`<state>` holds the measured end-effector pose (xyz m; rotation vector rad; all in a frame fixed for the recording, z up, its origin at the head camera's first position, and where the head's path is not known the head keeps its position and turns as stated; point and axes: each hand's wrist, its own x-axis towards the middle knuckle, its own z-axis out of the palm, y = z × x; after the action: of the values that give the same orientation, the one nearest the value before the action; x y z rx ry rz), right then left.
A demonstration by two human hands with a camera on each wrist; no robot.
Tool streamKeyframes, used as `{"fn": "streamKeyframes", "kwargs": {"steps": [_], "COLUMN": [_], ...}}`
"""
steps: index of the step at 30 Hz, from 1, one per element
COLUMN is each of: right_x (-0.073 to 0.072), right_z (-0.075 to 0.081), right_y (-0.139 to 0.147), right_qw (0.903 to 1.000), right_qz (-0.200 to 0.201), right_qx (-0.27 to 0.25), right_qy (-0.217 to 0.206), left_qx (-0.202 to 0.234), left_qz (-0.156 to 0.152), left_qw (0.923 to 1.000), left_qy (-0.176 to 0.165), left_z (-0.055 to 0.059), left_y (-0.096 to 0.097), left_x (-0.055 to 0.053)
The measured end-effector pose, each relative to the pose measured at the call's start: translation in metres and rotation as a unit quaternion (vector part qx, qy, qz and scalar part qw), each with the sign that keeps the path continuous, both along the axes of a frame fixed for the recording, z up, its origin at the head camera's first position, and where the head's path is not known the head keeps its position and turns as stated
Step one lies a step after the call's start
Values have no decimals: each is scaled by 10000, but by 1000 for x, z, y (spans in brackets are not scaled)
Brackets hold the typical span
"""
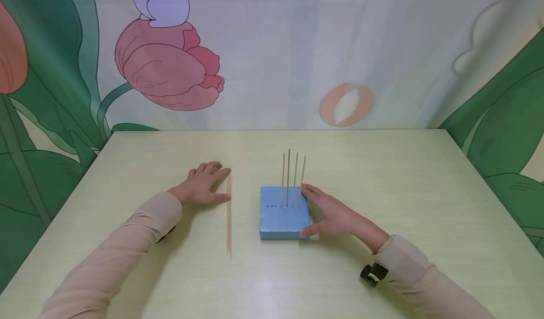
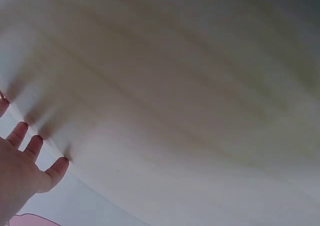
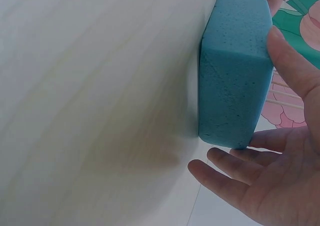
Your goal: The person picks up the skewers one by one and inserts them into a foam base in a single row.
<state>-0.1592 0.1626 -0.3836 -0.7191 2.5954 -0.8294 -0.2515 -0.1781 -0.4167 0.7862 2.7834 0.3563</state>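
Note:
Several thin bamboo skewers (image 1: 229, 224) lie side by side on the table, pointed ends toward me. My left hand (image 1: 203, 184) rests beside them with fingers spread, thumb and index tips touching them. A blue block (image 1: 282, 222) sits to the right, with several upright sticks (image 1: 288, 172) standing in a row in its top and several small open holes to their left. My right hand (image 1: 333, 212) holds the block's right side, thumb at the front corner and index finger at the back corner. In the right wrist view, the other fingers extend below the blue block (image 3: 235, 80).
The pale wooden table (image 1: 403, 168) extends around both hands. Behind it hangs a printed curtain (image 1: 272, 73) with flowers and leaves. A black wrist device (image 1: 374, 274) sits by the right cuff. The left wrist view shows mostly blurred tabletop.

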Motion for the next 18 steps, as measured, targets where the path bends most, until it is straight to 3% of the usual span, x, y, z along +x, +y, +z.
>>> {"fn": "streamKeyframes", "kwargs": {"steps": [8, 18], "right_x": [1, 2], "right_z": [1, 2], "right_y": [-1, -1], "right_qw": [10000, 10000], "right_qz": [-44, -52], "right_qx": [14, 8], "right_qy": [-22, -66], "left_qx": [339, 793], "left_qz": [-169, 46], "left_qw": [9993, 9968], "left_qy": [2, -109], "left_z": [-2, -3], "left_y": [-1, -2], "left_x": [-2, -1]}}
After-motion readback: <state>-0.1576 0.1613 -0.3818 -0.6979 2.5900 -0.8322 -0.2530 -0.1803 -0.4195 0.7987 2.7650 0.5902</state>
